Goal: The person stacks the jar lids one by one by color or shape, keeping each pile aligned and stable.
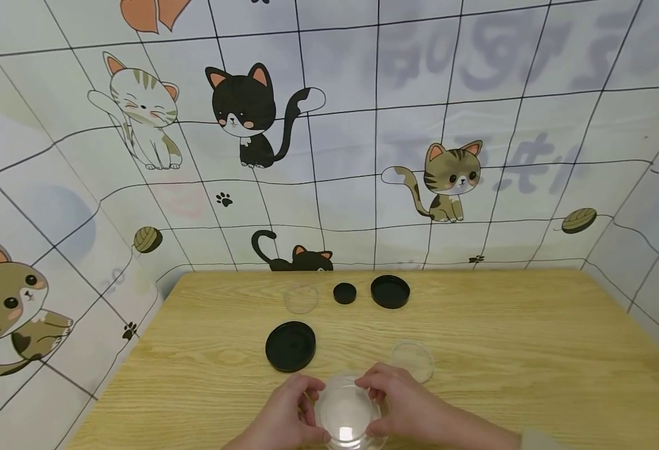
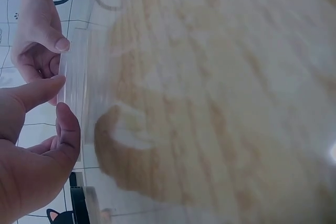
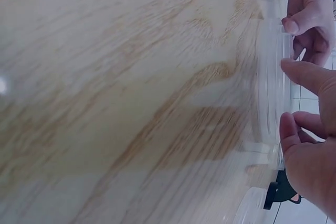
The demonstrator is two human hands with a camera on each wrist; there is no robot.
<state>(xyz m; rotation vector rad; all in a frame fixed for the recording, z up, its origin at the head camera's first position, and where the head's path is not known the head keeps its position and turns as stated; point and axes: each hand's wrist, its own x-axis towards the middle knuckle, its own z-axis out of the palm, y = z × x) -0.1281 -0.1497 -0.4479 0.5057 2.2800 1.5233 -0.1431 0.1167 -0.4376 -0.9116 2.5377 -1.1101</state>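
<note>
A clear round dish (image 1: 347, 409) lies at the near edge of the wooden table. My left hand (image 1: 291, 412) grips its rim from the left, fingers at the far side and thumb at the near side. From the right, my right hand (image 1: 405, 403) holds the same rim in a like way. Below it, a wider clear rim (image 1: 376, 441) shows at the lower right. Seen from the side in the left wrist view, the clear dish (image 2: 73, 72) has layered clear walls close over the tabletop, with fingertips of both hands at its upper edge.
Black round lids stand beyond the hands: a large one (image 1: 290, 346) at left, a small one (image 1: 345, 293) and a medium one (image 1: 390, 292) farther back. One clear disc (image 1: 301, 299) lies at the back left, another (image 1: 413, 360) just beyond my right hand. A cat-print wall covering (image 1: 351, 156) borders the table (image 1: 503, 337).
</note>
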